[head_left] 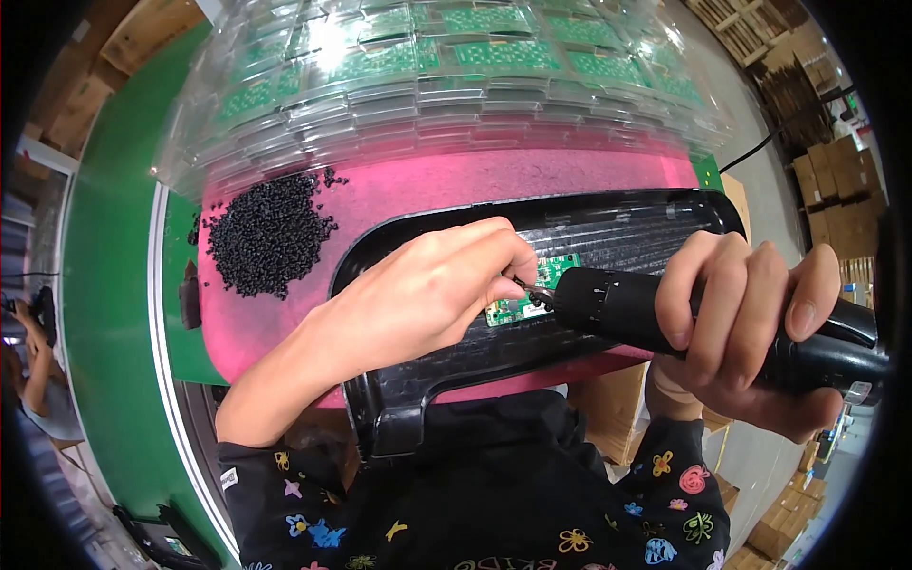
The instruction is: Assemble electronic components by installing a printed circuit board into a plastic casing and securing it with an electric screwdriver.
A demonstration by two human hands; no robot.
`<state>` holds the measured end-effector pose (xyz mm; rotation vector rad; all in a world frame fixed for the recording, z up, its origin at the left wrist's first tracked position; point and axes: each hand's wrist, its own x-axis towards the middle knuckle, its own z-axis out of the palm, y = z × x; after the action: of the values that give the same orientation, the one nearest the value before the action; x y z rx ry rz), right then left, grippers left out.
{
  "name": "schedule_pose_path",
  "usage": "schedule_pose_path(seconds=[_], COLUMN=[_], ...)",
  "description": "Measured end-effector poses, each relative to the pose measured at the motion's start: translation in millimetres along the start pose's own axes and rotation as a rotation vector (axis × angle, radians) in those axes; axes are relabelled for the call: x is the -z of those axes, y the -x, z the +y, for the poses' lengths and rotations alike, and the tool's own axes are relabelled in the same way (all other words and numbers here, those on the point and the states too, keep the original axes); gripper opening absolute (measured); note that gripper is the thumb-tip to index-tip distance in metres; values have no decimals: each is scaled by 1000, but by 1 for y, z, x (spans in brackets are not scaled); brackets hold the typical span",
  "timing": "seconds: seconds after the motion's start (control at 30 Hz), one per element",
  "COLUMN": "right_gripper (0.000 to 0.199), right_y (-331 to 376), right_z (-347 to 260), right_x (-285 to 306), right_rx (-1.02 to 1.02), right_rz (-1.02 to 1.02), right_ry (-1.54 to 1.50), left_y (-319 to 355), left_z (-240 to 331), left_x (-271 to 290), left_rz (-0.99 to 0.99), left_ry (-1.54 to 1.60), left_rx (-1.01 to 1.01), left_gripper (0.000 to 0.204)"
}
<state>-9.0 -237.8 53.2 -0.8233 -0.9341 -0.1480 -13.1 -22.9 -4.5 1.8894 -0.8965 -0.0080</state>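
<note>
My right hand point(750, 323) is wrapped round a black electric screwdriver point(622, 302), held nearly level with its nose pointing left. The screwdriver's tip end is over a green circuit board point(560, 270), which lies in a long black plastic housing point(475, 356). At the tip, the thumb and index finger of my left hand point(437, 280) are pinched together. Small black bits point(541, 300) show between those fingertips and the screwdriver's nose; what the fingers hold is too small to make out. My left hand and the screwdriver hide part of the board.
On the pink mat point(237, 328), left of the housing, lies a heap of small black parts point(271, 233). Stacked clear trays point(427, 95) of green boards fill the table's far side. Cardboard boxes point(841, 190) stand at the right; another person's arm point(36, 347) shows far left.
</note>
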Motion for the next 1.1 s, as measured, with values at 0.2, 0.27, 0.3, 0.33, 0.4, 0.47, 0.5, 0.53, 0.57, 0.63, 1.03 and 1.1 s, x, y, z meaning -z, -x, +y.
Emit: schedule_pose_path(seconds=[0.2,0.27,0.3,0.33,0.4,0.47,0.5,0.53,0.57,0.63,1.03,1.1], right_gripper=[46,48,50,51,52,53,53,53,53,53,50,50], right_y=[-5,-4,-5,-5,-1,1,2,2,2,2,-15,-13], right_z=[-3,4,9,11,16,19,21,23,25,29,47,48], right_x=[-2,-4,1,4,-7,-12,-13,-13,-13,-15,-18,-17], right_rx=[-65,-149,-180,-233,-336,-358,-378,-381,-383,-389,-544,-548], right_rz=[-25,49,-12,-43,106,134,165,161,154,143,-41,-50], right_ry=[63,106,122,178,197,239,282,281,298,313,255,230], left_y=[-3,-4,-4,-4,-2,-1,-1,0,1,2,6,5], left_z=[4,1,3,2,-3,-4,-2,-1,-1,0,-4,-5], left_x=[-1,0,3,4,7,7,9,10,11,10,15,14], left_rz=[46,242,280,283,310,329,320,311,315,339,275,267], left_ry=[52,-91,-123,-124,-203,-228,-238,-247,-248,-267,-247,-216], left_rx=[42,-26,9,11,-4,1,12,23,25,65,59,63], left_gripper=[15,12,11,11,11,11,11,12,12,14,16,16])
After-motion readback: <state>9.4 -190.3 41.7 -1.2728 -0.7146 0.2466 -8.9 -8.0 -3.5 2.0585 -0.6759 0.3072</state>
